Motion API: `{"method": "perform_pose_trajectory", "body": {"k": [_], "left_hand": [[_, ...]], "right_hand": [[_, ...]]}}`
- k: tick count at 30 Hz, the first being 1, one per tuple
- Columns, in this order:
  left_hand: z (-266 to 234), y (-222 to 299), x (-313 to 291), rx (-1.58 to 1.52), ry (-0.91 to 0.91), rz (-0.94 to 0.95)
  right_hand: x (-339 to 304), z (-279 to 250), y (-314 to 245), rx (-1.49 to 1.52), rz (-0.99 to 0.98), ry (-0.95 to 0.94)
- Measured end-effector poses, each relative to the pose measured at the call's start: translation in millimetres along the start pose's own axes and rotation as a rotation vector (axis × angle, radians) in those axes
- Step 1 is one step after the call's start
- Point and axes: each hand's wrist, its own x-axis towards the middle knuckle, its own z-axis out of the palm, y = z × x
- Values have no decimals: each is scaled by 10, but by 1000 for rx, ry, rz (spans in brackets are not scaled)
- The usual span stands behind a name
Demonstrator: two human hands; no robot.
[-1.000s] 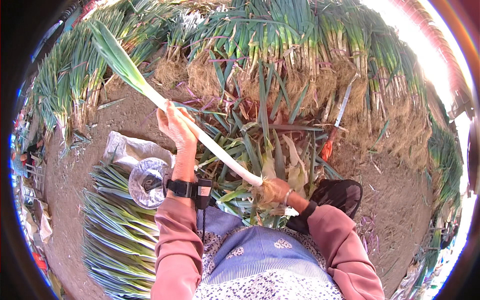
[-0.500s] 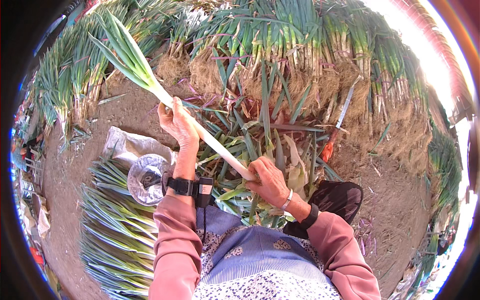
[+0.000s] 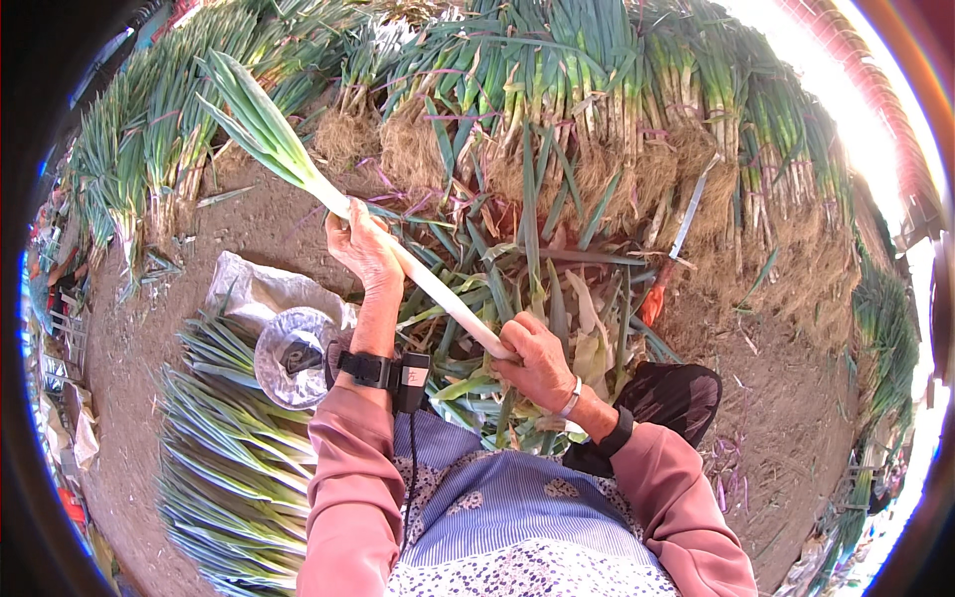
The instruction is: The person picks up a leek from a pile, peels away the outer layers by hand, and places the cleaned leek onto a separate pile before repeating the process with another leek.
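Two hands on one green onion, held clear of the ground

Both hands grip a single long green onion point(image 3: 398, 261), slanting from upper left to lower right above the person's lap.

Left hand point(image 3: 363, 249): fingers wrapped around the stalk where white shaft meets green leaves. Holding it there appears to steady the leafy top, which fans out beyond the hand toward the upper left.

Right hand point(image 3: 537, 363): fingers clenched on the lower white end. The root end is hidden inside the grip, so its condition cannot be told. A two-point hold keeps the long stalk straight and off the soil.

Below the stalk lies a heap of stripped leaves and husks point(image 3: 517, 289), directly in front of the knees; likely dropped where the hands work.

Left of the person, a row of cleaned green onions point(image 3: 224, 468) lies flat and parallel on the dirt ground point(image 3: 776, 398), within easy reach of the left arm. Beside it sit a white sack point(image 3: 254, 289) and a plastic-covered round container point(image 3: 293, 356).

Along the far side stand stacked bundles of uncleaned green onions point(image 3: 597, 109), roots facing the person. An orange-handled knife point(image 3: 671, 254) lies near them, untouched.
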Motion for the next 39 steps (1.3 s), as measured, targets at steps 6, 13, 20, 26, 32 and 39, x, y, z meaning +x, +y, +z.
{"method": "perform_pose_trajectory", "body": {"k": [6, 13, 20, 26, 32, 39], "left_hand": [[-119, -154, 141, -26, 92, 93], [-148, -76, 197, -56, 145, 104], [-249, -39, 259, -91, 177, 71], [-391, 28, 373, -206, 294, 53], [-1285, 636, 1183, 71, 433, 340], [-3855, 1413, 1607, 1089, 1062, 562]], "right_hand": [[-123, 9, -31, -149, -209, 72], [-379, -479, 516, -589, 211, 20], [-100, -560, 139, 185, 284, -140], [-546, -38, 944, 360, 315, -116], [-700, -652, 1819, -28, 317, 187], [-517, -526, 1354, 283, 652, 145]]}}
